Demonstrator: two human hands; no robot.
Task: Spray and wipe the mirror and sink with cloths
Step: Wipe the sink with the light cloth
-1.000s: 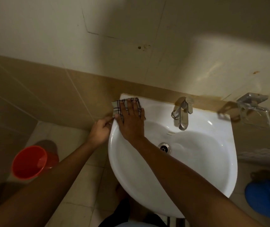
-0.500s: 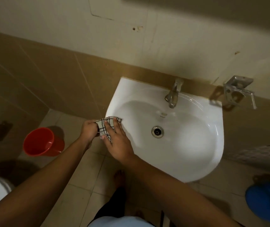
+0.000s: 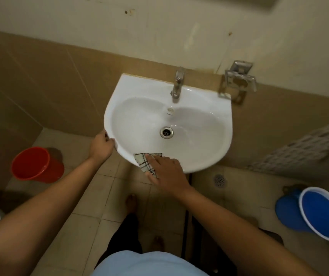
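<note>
A white wall-mounted sink (image 3: 209, 108) with a metal tap (image 3: 177, 84) and a drain (image 3: 166, 132) fills the middle of the view. A checked cloth (image 3: 144, 161) lies over the sink's front rim. My right hand (image 3: 167, 174) presses flat on the cloth with straight fingers. My left hand (image 3: 101, 145) grips the sink's left rim, thumb on top and fingers curled under the edge. The mirror is only a dark strip (image 3: 255, 2) at the top edge.
A red bucket (image 3: 34, 164) stands on the floor at left. A blue bucket with a white rim (image 3: 319, 214) stands at right, near a floor drain (image 3: 219, 181). A metal soap holder (image 3: 239, 78) is fixed to the wall beside the sink. My feet stand below the sink.
My right hand has slid the cloth from the sink's back-left corner along the left rim to the front rim. My left hand stays on the left rim. The camera has tilted down.
</note>
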